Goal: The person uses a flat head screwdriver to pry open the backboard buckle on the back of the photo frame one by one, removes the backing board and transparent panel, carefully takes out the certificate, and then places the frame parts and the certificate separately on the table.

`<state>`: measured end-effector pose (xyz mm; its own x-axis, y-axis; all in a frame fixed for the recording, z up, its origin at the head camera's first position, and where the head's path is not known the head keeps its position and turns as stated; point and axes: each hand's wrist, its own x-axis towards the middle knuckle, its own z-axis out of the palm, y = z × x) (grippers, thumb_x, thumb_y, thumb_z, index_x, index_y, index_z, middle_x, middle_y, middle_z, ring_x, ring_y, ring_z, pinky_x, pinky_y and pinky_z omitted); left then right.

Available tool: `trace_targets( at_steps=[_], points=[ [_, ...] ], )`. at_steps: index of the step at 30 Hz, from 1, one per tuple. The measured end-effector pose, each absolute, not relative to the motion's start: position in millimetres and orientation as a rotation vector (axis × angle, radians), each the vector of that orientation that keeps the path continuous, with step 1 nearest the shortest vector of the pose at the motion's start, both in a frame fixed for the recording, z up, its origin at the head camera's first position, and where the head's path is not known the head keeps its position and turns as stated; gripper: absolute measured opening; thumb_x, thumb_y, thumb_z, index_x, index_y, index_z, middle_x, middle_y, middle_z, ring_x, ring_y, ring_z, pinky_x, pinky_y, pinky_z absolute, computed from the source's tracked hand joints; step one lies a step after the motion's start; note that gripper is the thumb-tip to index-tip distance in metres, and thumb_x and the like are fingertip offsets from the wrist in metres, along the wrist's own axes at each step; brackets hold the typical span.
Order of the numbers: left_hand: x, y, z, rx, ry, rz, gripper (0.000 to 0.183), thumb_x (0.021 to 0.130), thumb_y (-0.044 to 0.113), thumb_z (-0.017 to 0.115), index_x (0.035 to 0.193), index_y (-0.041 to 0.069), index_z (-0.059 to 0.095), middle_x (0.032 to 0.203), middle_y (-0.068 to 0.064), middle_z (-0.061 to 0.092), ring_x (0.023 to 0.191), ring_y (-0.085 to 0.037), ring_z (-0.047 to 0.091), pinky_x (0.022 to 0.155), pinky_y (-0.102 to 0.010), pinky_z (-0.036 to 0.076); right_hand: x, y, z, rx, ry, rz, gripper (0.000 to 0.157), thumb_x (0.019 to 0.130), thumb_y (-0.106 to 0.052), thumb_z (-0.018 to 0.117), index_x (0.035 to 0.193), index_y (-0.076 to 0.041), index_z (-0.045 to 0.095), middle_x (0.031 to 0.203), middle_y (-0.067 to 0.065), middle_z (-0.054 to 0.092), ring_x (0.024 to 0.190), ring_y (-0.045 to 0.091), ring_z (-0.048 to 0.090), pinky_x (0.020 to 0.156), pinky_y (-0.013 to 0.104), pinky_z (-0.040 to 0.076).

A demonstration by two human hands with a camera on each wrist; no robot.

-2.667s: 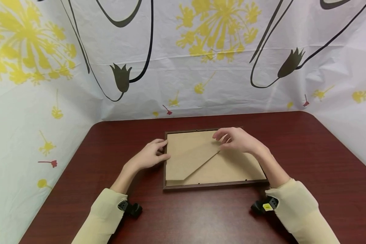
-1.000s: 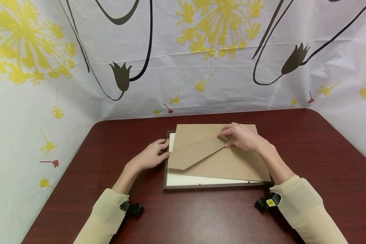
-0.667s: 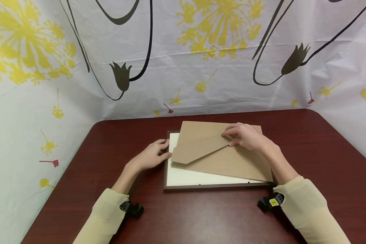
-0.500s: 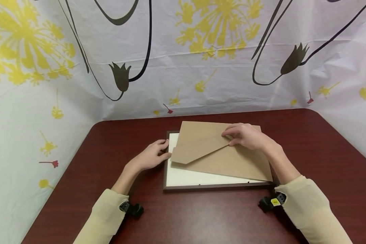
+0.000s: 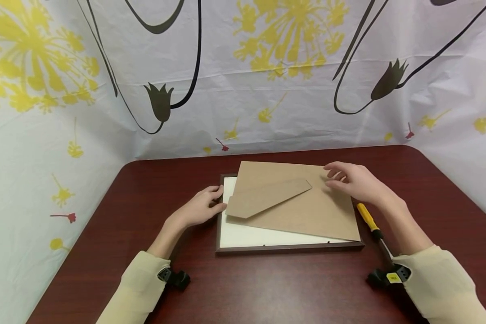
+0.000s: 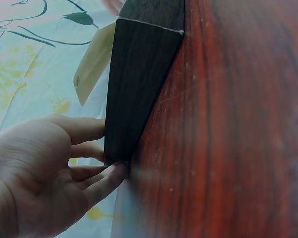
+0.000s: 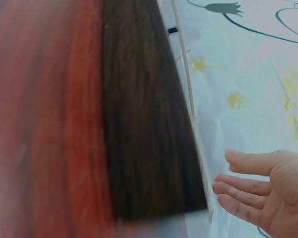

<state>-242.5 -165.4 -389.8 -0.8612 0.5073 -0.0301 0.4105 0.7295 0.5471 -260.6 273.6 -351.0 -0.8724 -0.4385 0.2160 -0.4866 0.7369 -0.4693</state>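
A dark picture frame (image 5: 291,249) lies back side up on the table. Its brown backing board (image 5: 328,216), with a folding stand leg (image 5: 267,198) on it, sits askew over the frame, shifted toward the back. A white layer (image 5: 247,235) shows inside along the left and front. My left hand (image 5: 200,207) holds the frame's left side; in the left wrist view its thumb and fingers meet the dark rail (image 6: 139,84) near one end. Over the board's right part hovers my right hand (image 5: 358,182), fingers loosely bent, holding nothing.
A screwdriver (image 5: 367,218) with a yellow handle lies right of the frame, partly hidden by the right wrist camera (image 5: 382,278). The reddish-brown table (image 5: 267,288) is bordered by white patterned sheeting (image 5: 243,112) at the back and sides.
The backing board, earlier flat within the frame, was shifted back and right by its stand leg. My right hand has let go and moved right, uncovering the screwdriver. The left hand stayed.
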Motion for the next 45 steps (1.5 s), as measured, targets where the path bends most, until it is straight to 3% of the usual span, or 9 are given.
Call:
trace_targets(
  at_steps=[9, 14, 23, 32, 39, 45],
  points=[
    [-243, -166, -391, 0.743, 2.747, 0.81, 0.062, 0.105, 0.026, 0.056, 0.153, -0.006, 0.032, 0.158, -0.028, 0.03, 0.147, -0.04, 0.029, 0.115, -0.052, 0.031, -249, 302, -359, 0.538, -2.925, 0.819, 0.046, 0.096, -0.023, 0.073, 0.13, 0.003, 0.057, 0.103, 0.011, 0.069, 0.09, 0.026, 0.067, 0.071, 0.03, 0.052],
    [-242, -166, -389, 0.741, 2.749, 0.81, 0.062, 0.105, 0.025, 0.056, 0.153, -0.006, 0.033, 0.158, -0.028, 0.031, 0.147, -0.039, 0.029, 0.115, -0.051, 0.031, -245, 314, -364, 0.471, -3.019, 0.834, 0.059, 0.097, -0.028, 0.071, 0.135, 0.01, 0.048, 0.103, 0.016, 0.068, 0.083, 0.024, 0.067, 0.066, 0.032, 0.053],
    [-242, -166, -388, 0.743, 2.744, 0.828, 0.062, 0.104, 0.025, 0.056, 0.152, -0.007, 0.032, 0.157, -0.028, 0.031, 0.147, -0.039, 0.029, 0.115, -0.051, 0.032, -243, 316, -366, 0.452, -3.206, 0.958, 0.077, 0.1, -0.036, 0.064, 0.141, 0.022, 0.035, 0.083, 0.003, 0.067, 0.068, 0.018, 0.062, 0.065, 0.034, 0.053],
    [-241, -166, -389, 0.748, 2.744, 0.823, 0.062, 0.104, 0.024, 0.056, 0.152, -0.008, 0.032, 0.157, -0.029, 0.03, 0.147, -0.04, 0.028, 0.115, -0.051, 0.03, -242, 314, -366, 0.437, -3.168, 1.176, 0.073, 0.1, -0.034, 0.065, 0.141, 0.019, 0.039, 0.077, 0.006, 0.064, 0.067, 0.02, 0.06, 0.062, 0.031, 0.052],
    [-242, -166, -390, 0.741, 2.755, 0.807, 0.061, 0.104, 0.024, 0.055, 0.153, -0.006, 0.032, 0.157, -0.028, 0.031, 0.147, -0.039, 0.028, 0.116, -0.052, 0.029, -242, 314, -364, 0.37, -3.11, 1.324, 0.049, 0.1, -0.038, 0.064, 0.12, 0.006, 0.056, 0.069, 0.006, 0.054, 0.061, 0.021, 0.052, 0.059, 0.033, 0.046],
    [-243, -166, -391, 0.742, 2.756, 0.798, 0.061, 0.105, 0.024, 0.055, 0.153, -0.006, 0.032, 0.158, -0.028, 0.031, 0.147, -0.039, 0.028, 0.116, -0.052, 0.03, -241, 313, -365, 0.4, -2.955, 1.564, 0.039, 0.104, -0.03, 0.059, 0.115, 0.005, 0.047, 0.065, 0.003, 0.047, 0.054, 0.017, 0.046, 0.051, 0.036, 0.042]
  ],
)
